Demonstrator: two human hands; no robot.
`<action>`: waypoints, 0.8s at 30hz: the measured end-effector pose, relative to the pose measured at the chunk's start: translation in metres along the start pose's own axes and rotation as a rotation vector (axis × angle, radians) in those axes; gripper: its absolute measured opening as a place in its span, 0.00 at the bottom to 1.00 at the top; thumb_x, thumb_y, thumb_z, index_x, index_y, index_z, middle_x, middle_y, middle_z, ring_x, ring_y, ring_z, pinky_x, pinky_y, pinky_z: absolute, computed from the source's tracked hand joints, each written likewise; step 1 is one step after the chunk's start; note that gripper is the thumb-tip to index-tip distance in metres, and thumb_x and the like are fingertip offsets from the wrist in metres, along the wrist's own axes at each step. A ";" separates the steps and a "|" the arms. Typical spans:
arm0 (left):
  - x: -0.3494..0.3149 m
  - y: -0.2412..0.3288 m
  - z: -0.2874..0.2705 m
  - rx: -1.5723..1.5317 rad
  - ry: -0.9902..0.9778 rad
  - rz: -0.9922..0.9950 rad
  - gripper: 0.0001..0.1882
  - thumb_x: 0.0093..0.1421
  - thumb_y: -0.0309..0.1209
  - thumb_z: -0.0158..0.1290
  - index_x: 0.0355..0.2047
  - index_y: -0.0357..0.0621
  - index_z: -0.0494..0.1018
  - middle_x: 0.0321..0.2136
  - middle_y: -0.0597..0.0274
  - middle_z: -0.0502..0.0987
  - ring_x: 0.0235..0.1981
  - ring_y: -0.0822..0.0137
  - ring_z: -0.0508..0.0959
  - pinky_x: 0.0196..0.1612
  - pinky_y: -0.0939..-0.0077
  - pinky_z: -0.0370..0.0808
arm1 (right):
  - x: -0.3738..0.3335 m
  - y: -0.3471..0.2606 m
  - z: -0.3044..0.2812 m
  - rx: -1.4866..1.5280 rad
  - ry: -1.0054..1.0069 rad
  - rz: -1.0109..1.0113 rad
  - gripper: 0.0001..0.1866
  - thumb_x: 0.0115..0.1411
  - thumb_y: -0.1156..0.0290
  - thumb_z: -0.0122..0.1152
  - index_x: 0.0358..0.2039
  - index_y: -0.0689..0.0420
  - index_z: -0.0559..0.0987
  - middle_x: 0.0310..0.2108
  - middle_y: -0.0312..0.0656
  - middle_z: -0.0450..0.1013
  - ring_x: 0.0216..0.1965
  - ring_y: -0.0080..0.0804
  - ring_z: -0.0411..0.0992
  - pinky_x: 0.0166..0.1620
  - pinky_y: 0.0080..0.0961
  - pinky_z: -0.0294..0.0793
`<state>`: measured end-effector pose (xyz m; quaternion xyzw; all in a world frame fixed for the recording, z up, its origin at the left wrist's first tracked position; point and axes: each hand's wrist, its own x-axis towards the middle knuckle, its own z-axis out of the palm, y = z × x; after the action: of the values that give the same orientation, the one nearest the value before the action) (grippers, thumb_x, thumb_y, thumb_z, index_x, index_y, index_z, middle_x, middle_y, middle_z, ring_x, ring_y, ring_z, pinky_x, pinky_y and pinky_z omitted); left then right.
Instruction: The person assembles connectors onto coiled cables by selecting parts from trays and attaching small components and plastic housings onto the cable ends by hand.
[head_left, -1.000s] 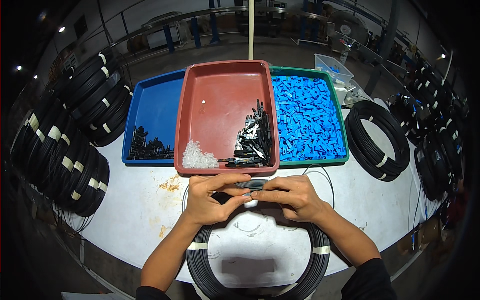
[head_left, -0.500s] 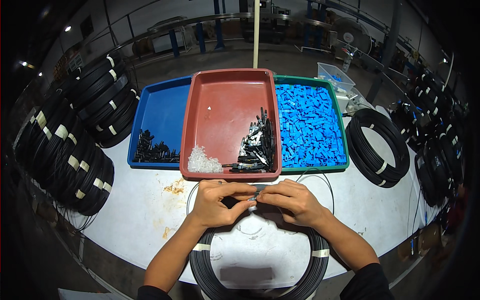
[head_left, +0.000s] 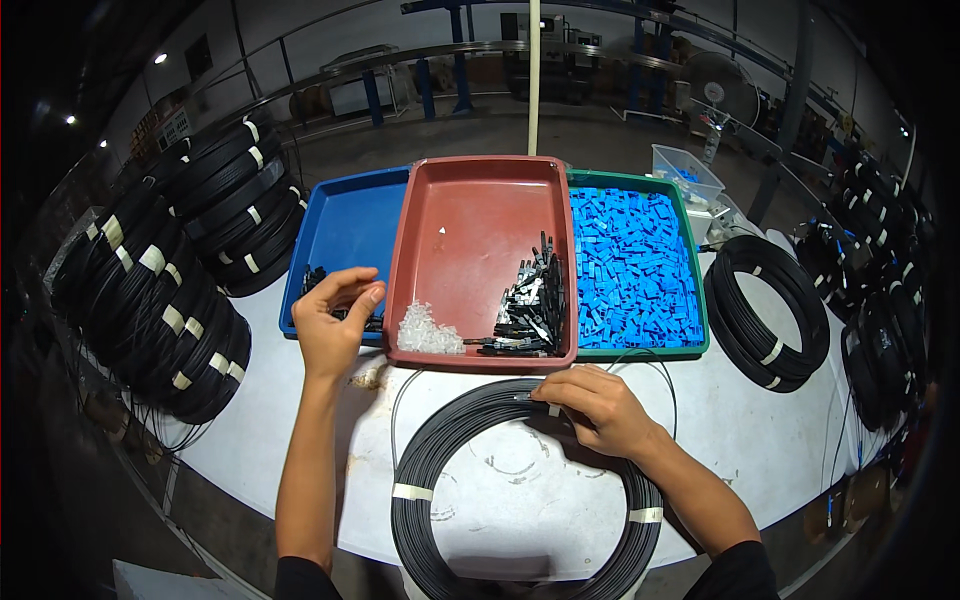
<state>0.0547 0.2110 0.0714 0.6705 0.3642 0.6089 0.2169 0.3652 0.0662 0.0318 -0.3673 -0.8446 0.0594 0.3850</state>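
My left hand (head_left: pixel 335 325) is raised over the front right corner of the blue tray (head_left: pixel 350 215). Its fingers are curved, with a gap between thumb and forefinger, and nothing shows in them. Small black parts (head_left: pixel 315 275) in that tray are partly hidden behind it. My right hand (head_left: pixel 600 408) pinches a small fiber-optic cable connector (head_left: pixel 524 398), whose pale metallic tip sticks out left of the fingertips. Beneath it, on the white table, lies a coil of black cable (head_left: pixel 415 530) bound with pale tape. A thin loose loop of cable (head_left: pixel 395 415) stands out around the coil's far side.
A red tray (head_left: pixel 480 210) holds clear small sleeves (head_left: pixel 425 332) and black-and-silver connector parts (head_left: pixel 530 310). Right of it, a green tray (head_left: pixel 700 310) is filled with blue clips (head_left: pixel 635 270). Stacked cable coils (head_left: pixel 150 310) stand at left; another coil (head_left: pixel 725 320) lies at right.
My left hand has let go near the connector and moved left and away to the blue tray. The right hand keeps its pinch above the coil. The whole view has shifted slightly.
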 end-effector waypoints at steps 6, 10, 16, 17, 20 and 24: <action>0.029 -0.017 0.006 0.340 -0.285 0.081 0.11 0.56 0.25 0.61 0.40 0.45 0.85 0.38 0.54 0.86 0.42 0.58 0.86 0.46 0.64 0.78 | 0.002 -0.001 -0.001 0.012 -0.019 0.038 0.22 0.45 0.87 0.63 0.44 0.58 0.82 0.41 0.45 0.79 0.42 0.45 0.78 0.46 0.36 0.78; 0.044 -0.035 0.017 0.541 -0.463 0.223 0.10 0.52 0.26 0.64 0.36 0.45 0.86 0.39 0.58 0.86 0.55 0.54 0.79 0.59 0.58 0.70 | 0.002 0.000 -0.002 0.056 -0.071 0.107 0.21 0.47 0.86 0.63 0.44 0.58 0.82 0.41 0.45 0.80 0.41 0.46 0.78 0.46 0.36 0.78; 0.049 -0.068 0.028 0.787 -0.726 0.487 0.09 0.48 0.25 0.65 0.32 0.46 0.86 0.43 0.63 0.84 0.60 0.57 0.73 0.64 0.57 0.63 | 0.005 -0.001 -0.001 0.076 -0.080 0.144 0.20 0.48 0.85 0.64 0.43 0.58 0.83 0.41 0.45 0.80 0.40 0.44 0.79 0.45 0.35 0.78; 0.050 -0.070 0.030 0.799 -0.756 0.466 0.08 0.47 0.25 0.65 0.30 0.47 0.87 0.46 0.63 0.83 0.63 0.58 0.70 0.65 0.56 0.62 | 0.004 0.000 0.000 0.068 -0.078 0.147 0.19 0.47 0.85 0.65 0.42 0.58 0.84 0.41 0.44 0.81 0.39 0.43 0.79 0.44 0.34 0.78; 0.049 -0.068 0.032 0.780 -0.735 0.479 0.07 0.46 0.25 0.66 0.29 0.47 0.87 0.49 0.63 0.81 0.64 0.57 0.70 0.65 0.55 0.61 | 0.006 -0.001 -0.002 0.074 -0.082 0.172 0.19 0.47 0.85 0.65 0.41 0.59 0.84 0.40 0.44 0.81 0.38 0.43 0.79 0.43 0.34 0.78; 0.047 -0.069 0.035 0.697 -0.751 0.512 0.06 0.46 0.26 0.66 0.27 0.48 0.87 0.51 0.63 0.80 0.64 0.57 0.69 0.66 0.54 0.60 | 0.007 0.000 -0.001 0.074 -0.090 0.175 0.18 0.46 0.85 0.65 0.40 0.59 0.84 0.40 0.44 0.81 0.37 0.42 0.79 0.42 0.33 0.78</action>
<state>0.0732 0.2961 0.0464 0.9396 0.2674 0.2059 -0.0571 0.3624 0.0710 0.0368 -0.4220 -0.8231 0.1404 0.3531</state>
